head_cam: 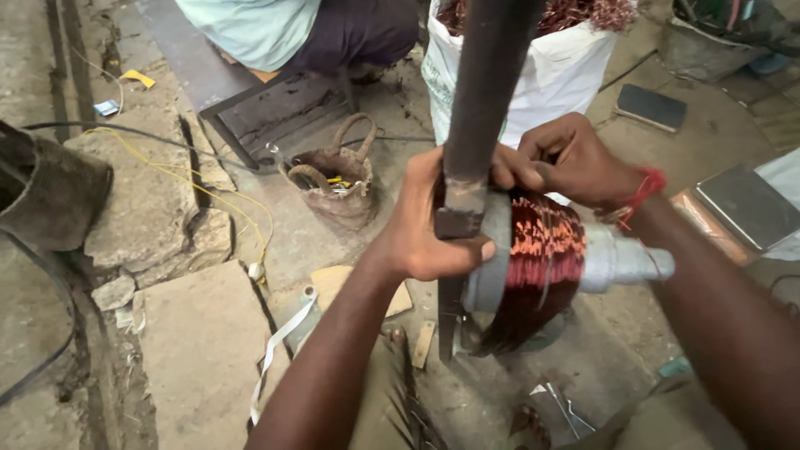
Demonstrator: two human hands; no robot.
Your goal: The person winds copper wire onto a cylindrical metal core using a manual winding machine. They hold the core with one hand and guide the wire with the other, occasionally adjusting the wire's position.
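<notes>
From the head camera, the copper wire coil (542,258) sits wound on a grey former (492,267), just right of a dark upright steel post (483,100). The left hand (429,225) clasps the post and former edge, thumb across the front. The right hand (571,162) pinches at the coil's top, fingers closed on wire there. Left of the post, a worn tool bag (333,183) rests on the stone floor (200,350); behind it stands a white sack (550,79) of copper scrap.

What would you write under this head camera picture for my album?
Left hand and right hand grip a copper wire coil on a grey former by a dark post.
</notes>
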